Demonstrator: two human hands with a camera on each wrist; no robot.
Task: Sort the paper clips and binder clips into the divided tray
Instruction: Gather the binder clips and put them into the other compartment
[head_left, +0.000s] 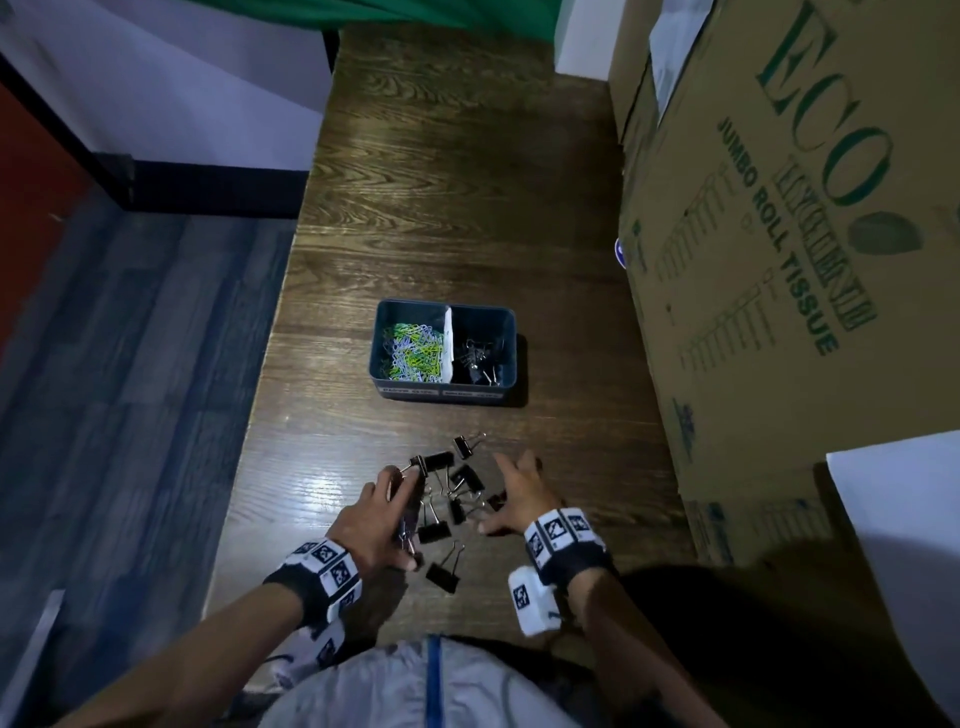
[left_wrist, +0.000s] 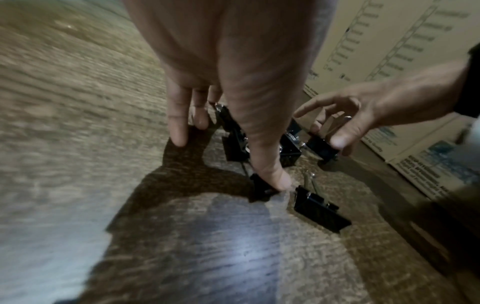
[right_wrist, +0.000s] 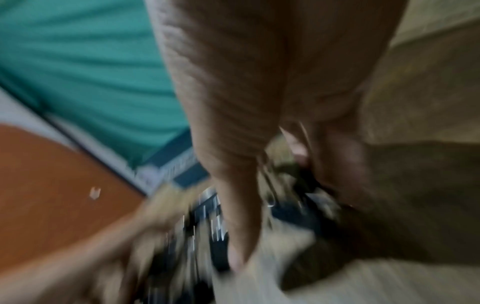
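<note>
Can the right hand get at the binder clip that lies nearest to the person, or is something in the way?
Probably yes. That binder clip lies alone on the table, beside the left hand. The right hand is close, and nothing lies between them.

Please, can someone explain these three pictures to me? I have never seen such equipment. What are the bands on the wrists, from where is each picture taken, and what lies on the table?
No machine: a person works with bare hands. The wrist bands carry cameras. One picture comes from a head camera; the other two look along each hand.

On the wooden table stands a divided tray: coloured paper clips left, binder clips right. Loose black binder clips lie nearer.

The left hand touches them; the right hand reaches, fingers spread. No firm grip shows. The right-wrist picture is blurred.
</note>
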